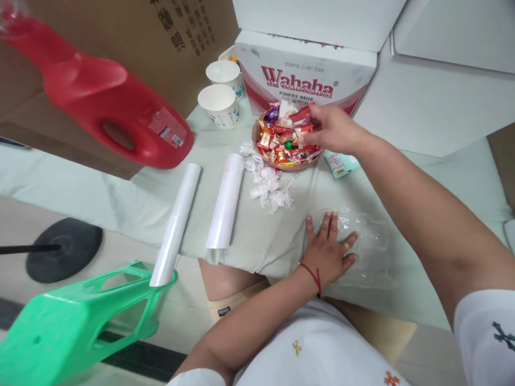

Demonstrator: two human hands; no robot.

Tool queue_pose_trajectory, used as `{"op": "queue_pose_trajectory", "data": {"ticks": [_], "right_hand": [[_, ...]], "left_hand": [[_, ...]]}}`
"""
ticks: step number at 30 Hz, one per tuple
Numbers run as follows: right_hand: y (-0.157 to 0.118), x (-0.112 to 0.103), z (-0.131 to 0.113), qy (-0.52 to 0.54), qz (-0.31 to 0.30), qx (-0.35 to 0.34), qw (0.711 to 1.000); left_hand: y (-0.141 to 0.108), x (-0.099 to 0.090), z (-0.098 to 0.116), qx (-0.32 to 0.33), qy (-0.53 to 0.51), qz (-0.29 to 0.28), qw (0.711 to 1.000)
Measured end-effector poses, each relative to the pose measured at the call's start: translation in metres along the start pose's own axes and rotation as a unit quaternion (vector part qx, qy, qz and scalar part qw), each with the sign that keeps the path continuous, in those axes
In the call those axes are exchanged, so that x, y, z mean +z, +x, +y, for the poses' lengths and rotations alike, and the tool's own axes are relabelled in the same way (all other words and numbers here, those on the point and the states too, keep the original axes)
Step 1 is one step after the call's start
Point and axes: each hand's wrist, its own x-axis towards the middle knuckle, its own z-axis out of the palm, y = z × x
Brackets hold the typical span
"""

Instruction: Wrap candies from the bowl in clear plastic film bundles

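Observation:
My left hand [329, 247] lies flat with its fingers spread, a red cord at the wrist and a ring on one finger. Under and beside it is a sheet of clear plastic film [368, 257] on the cloth-covered table. At the bowl's right rim, my right hand [333, 128] has its fingers and thumb closed round a red-wrapped candy [302, 116]. The round bowl [295, 166] is heaped with brightly wrapped candies [277, 142]. Crumpled clear plastic [267, 182] lies in front of the bowl, and a small pale green packet [341, 164] is to its right.
Two white rolls [226, 201] [177, 222] lie left of the crumpled plastic; one overhangs the edge. Paper cups [219, 107] stand before a white water carton [306, 69]. A red jug [120, 107] is at left by a brown carton [193, 69]. A green stool [60, 327] stands below.

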Motion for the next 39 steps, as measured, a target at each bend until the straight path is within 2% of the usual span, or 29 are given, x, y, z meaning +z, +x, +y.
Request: {"op": "queue_pose_trajectory", "data": {"ticks": [2,5,8,10,13,16,19,22,24,26,28,31,34,37,39], "right_hand": [[-0.037,-0.014,-0.003,0.102,-0.029,0.028,0.994],[-0.101,-0.028,-0.004,0.207,-0.11,0.117,0.965],[-0.158,-0.029,-0.004,0.229,-0.215,0.19,0.93],[-0.183,-0.022,-0.005,0.183,-0.285,0.206,0.918],[-0.2,-0.006,-0.008,0.053,-0.347,0.187,0.918],[-0.202,0.008,-0.01,-0.044,-0.362,0.166,0.916],[-0.203,0.013,-0.012,-0.07,-0.367,0.163,0.913],[-0.204,0.018,-0.013,-0.069,-0.386,0.156,0.907],[-0.204,0.025,-0.014,-0.075,-0.384,0.139,0.91],[-0.204,0.032,-0.013,-0.09,-0.367,0.12,0.918],[-0.207,0.036,-0.009,-0.09,-0.329,0.099,0.935],[-0.225,0.034,0.003,-0.053,-0.22,0.077,0.971],[-0.255,0.033,0.012,-0.032,-0.12,0.126,0.984],[-0.28,0.042,0.011,-0.039,-0.112,0.211,0.97],[-0.287,0.053,0.005,-0.05,-0.112,0.256,0.959]], "left_hand": [[0.0,0.0,0.0,0.004,0.004,0.003,1.0],[0.0,0.0,-0.001,0.011,0.01,0.009,1.0],[-0.001,0.002,-0.004,0.011,0.008,0.014,1.0],[-0.001,0.004,-0.005,0.01,-0.008,0.019,1.0],[0.0,0.007,-0.006,0.005,-0.053,0.032,0.998],[0.0,0.009,-0.008,-0.001,-0.105,0.055,0.993],[-0.001,0.01,-0.017,0.003,-0.184,0.083,0.979],[-0.002,0.01,-0.028,0.016,-0.303,0.097,0.948],[-0.002,0.009,-0.034,0.016,-0.366,0.105,0.925],[0.0,0.008,-0.036,0.005,-0.386,0.116,0.915],[0.002,0.008,-0.035,-0.002,-0.371,0.117,0.921],[0.004,0.007,-0.033,0.012,-0.334,0.12,0.935],[0.003,0.003,-0.028,0.027,-0.293,0.168,0.941],[-0.002,-0.008,-0.018,-0.017,-0.177,0.212,0.961],[-0.005,-0.019,-0.01,-0.071,-0.082,0.193,0.975]]}}
